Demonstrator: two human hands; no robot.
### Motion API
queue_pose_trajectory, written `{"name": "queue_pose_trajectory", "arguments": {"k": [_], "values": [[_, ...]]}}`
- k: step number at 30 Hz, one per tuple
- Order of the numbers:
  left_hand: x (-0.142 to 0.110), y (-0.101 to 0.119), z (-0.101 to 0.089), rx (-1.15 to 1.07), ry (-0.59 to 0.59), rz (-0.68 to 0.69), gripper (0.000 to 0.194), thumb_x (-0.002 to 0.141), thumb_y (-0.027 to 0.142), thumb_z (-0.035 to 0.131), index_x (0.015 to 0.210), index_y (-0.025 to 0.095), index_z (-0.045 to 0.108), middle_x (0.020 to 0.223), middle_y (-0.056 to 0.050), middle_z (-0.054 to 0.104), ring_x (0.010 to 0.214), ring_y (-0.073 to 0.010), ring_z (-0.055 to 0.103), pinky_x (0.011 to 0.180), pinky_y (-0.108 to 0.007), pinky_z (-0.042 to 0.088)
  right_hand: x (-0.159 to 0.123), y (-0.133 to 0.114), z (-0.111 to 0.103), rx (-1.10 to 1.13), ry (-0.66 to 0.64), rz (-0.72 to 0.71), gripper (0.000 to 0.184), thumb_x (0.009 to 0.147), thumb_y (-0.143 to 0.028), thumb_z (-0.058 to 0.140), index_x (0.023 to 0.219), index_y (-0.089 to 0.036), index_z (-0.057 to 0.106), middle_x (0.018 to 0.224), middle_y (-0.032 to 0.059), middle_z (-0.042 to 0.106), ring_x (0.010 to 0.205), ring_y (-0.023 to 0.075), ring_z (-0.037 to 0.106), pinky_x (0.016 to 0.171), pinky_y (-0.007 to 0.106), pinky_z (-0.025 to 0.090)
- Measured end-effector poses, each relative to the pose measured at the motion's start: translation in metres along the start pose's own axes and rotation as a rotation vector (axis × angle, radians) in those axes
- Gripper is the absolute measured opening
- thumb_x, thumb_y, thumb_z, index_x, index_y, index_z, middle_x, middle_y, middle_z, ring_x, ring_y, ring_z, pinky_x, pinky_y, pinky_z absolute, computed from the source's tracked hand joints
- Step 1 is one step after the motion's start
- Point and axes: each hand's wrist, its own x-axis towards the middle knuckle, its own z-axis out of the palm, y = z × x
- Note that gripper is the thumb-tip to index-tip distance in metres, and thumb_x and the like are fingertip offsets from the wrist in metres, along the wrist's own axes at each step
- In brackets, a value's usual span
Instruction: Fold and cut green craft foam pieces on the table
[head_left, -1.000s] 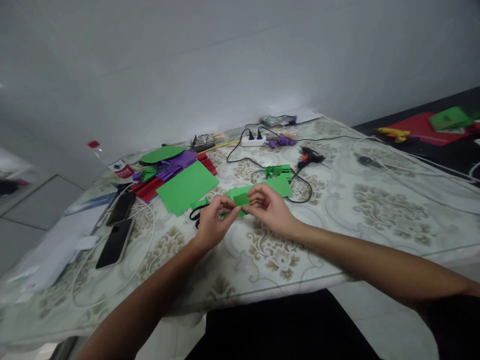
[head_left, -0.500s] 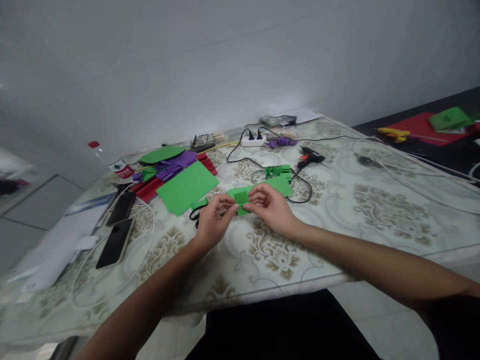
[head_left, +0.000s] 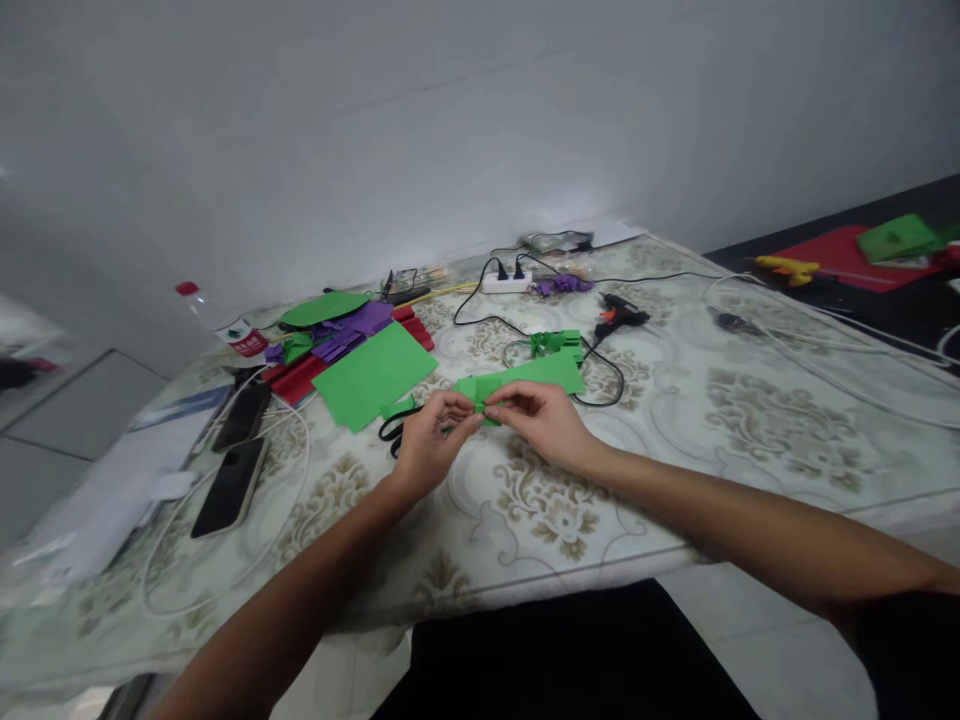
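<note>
Between my fingertips is a small piece of green paper (head_left: 487,386). My left hand (head_left: 437,432) pinches its left side, thumb against fingers. From the right, my right hand (head_left: 541,420) pinches the same piece, and the two sets of fingertips nearly meet. Behind the right hand lies a longer green paper strip (head_left: 551,371), partly covered by it. Black-handled scissors (head_left: 391,428) rest just left of my left hand, mostly hidden. A larger green sheet (head_left: 379,373) lies beyond them. Cut green pieces (head_left: 555,345) sit past the strip.
A black glue gun (head_left: 621,314) lies right of centre, its cord curling near the strip. Behind are a white power strip (head_left: 508,283) and purple cut paper (head_left: 564,285). At left are a phone (head_left: 229,486), white cable and bottle (head_left: 244,338); a yellow glue gun (head_left: 787,268) is far right.
My right hand has dropped slightly, and its fingertips have come closer to the left ones. The small green piece between them now appears narrower and more folded. Other things look unmoved.
</note>
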Motion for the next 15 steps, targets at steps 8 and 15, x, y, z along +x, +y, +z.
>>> {"name": "queue_pose_trajectory", "arguments": {"k": [8, 15], "values": [[0.0001, 0.0007, -0.0001, -0.044, -0.015, -0.053, 0.019, 0.084, 0.027, 0.073, 0.095, 0.020, 0.060, 0.077, 0.000, 0.070, 0.071, -0.0134, 0.071, 0.067, -0.025, 0.058, -0.0002, 0.0001, -0.0003, -0.040, -0.011, -0.020, 0.027, 0.077, -0.042, 0.077, 0.088, -0.017, 0.076, 0.079, 0.0047, 0.073, 0.069, 0.0174, 0.062, 0.065, 0.030, 0.047], [-0.0004, 0.0033, -0.0001, -0.064, -0.026, -0.091, 0.021, 0.084, 0.029, 0.073, 0.096, 0.020, 0.058, 0.074, 0.001, 0.072, 0.068, -0.0137, 0.072, 0.064, -0.023, 0.058, -0.0012, 0.0025, 0.0004, -0.034, 0.011, -0.051, 0.018, 0.079, -0.032, 0.076, 0.090, -0.018, 0.078, 0.084, 0.0058, 0.076, 0.075, 0.0187, 0.066, 0.069, 0.031, 0.049]]}}
